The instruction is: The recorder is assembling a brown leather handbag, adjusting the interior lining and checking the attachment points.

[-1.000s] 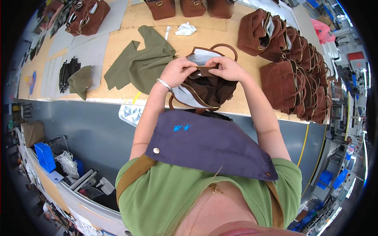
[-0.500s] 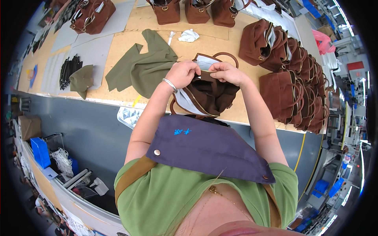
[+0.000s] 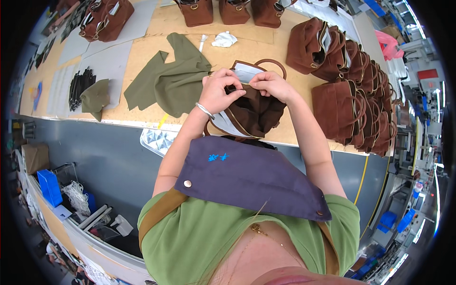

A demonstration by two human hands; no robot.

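A brown handbag (image 3: 260, 118) stands open at the table's front edge, with its dark brown lining, gold-coloured zip and pale paper-like sheets showing. My left hand (image 3: 219, 90) is curled at the far side of the mouth, thumb and fingertips close together at the zip edge. Opposite it, my right hand (image 3: 273, 87) pinches the same edge between thumb and fingers. What lies between the fingertips is partly hidden. One rolled handle (image 3: 274, 61) arches up beyond the hands. Left of the bag, an olive-green cloth (image 3: 173, 78) is spread flat.
Several brown bags (image 3: 335, 107) stand packed together on the right, and more bags (image 3: 194, 13) line the back. A white crumpled piece (image 3: 224, 39) sits beyond the cloth. On the left are black strips (image 3: 81, 88) beside a small olive pouch (image 3: 96, 98).
My left hand has turned slightly, its thumb dropping away from the fingers and leaving a wider gap inside the curl. My right hand stays at the zip edge. The view has shifted slightly.
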